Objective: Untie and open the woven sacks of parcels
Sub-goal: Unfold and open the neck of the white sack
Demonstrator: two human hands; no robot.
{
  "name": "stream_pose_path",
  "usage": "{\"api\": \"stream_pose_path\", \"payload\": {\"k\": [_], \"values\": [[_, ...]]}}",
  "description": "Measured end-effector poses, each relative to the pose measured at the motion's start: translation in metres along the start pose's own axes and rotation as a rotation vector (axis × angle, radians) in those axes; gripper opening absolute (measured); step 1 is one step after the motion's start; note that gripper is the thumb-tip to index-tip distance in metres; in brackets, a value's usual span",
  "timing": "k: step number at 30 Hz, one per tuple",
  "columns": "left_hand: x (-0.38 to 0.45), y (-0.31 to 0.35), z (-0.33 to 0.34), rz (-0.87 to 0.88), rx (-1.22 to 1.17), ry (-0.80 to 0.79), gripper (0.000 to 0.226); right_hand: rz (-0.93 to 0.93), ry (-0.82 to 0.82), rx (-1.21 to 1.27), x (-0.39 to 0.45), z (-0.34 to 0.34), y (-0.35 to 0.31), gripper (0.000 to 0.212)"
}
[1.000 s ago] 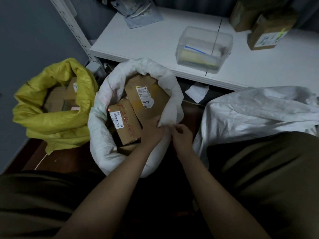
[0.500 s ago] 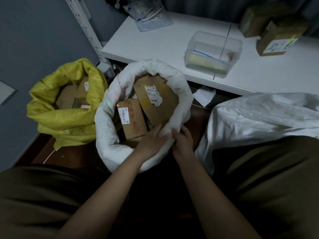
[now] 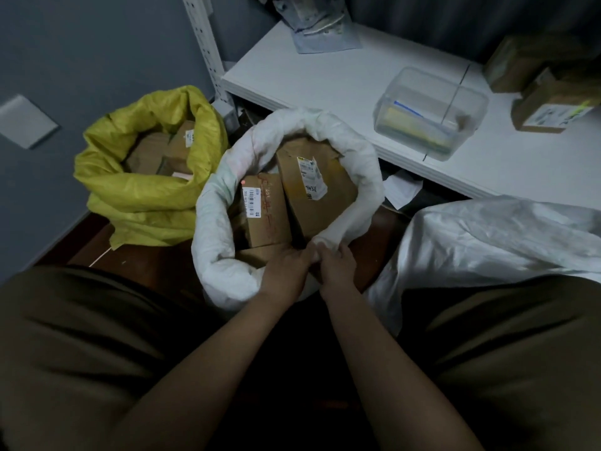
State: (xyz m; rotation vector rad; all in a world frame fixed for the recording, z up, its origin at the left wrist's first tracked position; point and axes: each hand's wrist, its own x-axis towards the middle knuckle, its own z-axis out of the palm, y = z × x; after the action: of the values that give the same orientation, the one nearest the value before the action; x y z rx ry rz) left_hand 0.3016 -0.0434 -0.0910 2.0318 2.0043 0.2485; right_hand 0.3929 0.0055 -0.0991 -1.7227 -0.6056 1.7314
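Observation:
A white woven sack (image 3: 214, 229) stands open on the floor in the middle, its rim rolled down around brown cardboard parcels (image 3: 317, 190) with white labels. My left hand (image 3: 286, 268) and my right hand (image 3: 336, 265) meet at the near edge of that rolled rim, and both grip the white fabric there. To the left, a yellow woven sack (image 3: 136, 196) also stands open with parcels inside. A second white sack (image 3: 497, 236) lies closed at the right, beside my knee.
A low white shelf (image 3: 325, 79) runs behind the sacks, carrying a clear plastic box (image 3: 429, 112), cardboard boxes (image 3: 549, 105) and a grey mailer bag (image 3: 322, 30). A perforated metal upright (image 3: 208, 50) and a grey wall bound the left. My knees frame the bottom.
Both hands have stayed at the near rim of the white sack, working the fabric down a little. The camera has shifted, so the scene sits further right and lower.

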Motion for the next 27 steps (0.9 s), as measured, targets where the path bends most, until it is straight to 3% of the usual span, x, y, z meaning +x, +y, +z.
{"api": "stream_pose_path", "payload": {"k": [2,5,6,9,11,13,15,18,20,21,25,27], "values": [[-0.015,-0.011,-0.006,-0.123,-0.072,0.096,0.055,0.028,0.011,0.015,0.006,-0.003,0.002,0.048],[-0.050,-0.024,-0.020,-0.436,-0.041,0.373,0.056,0.029,0.016,0.064,0.006,-0.005,0.008,0.050],[-0.060,-0.025,-0.026,-0.570,-0.078,0.390,0.064,0.015,0.011,0.080,0.005,-0.006,0.011,0.051],[-0.069,-0.028,-0.033,-1.024,-0.572,0.294,0.094,-0.038,0.003,0.072,-0.004,-0.003,0.017,0.050],[-0.063,-0.025,-0.031,-1.250,-0.897,0.243,0.099,-0.051,-0.009,0.067,-0.011,-0.001,0.017,0.050],[-0.061,-0.024,-0.028,-1.254,-0.936,0.235,0.094,-0.025,-0.017,0.101,-0.015,-0.002,0.013,0.054],[-0.063,-0.035,-0.027,-1.125,-0.960,0.378,0.080,0.011,-0.034,0.141,-0.016,-0.007,0.005,0.059],[-0.067,-0.060,-0.038,-1.066,-1.382,0.672,0.066,0.073,-0.061,0.263,-0.007,-0.017,-0.001,0.055],[-0.070,-0.065,-0.044,-1.112,-1.680,0.715,0.061,0.100,-0.080,0.362,-0.010,-0.015,0.003,0.047],[-0.069,-0.065,-0.042,-1.149,-1.713,0.686,0.060,0.110,-0.064,0.396,-0.014,-0.012,0.006,0.045],[-0.066,-0.062,-0.030,-1.220,-1.281,0.574,0.062,0.104,0.211,0.367,-0.020,0.000,0.012,0.047],[-0.063,-0.061,-0.026,-1.215,-1.135,0.587,0.046,0.111,0.301,0.366,-0.020,0.002,0.010,0.045]]}}
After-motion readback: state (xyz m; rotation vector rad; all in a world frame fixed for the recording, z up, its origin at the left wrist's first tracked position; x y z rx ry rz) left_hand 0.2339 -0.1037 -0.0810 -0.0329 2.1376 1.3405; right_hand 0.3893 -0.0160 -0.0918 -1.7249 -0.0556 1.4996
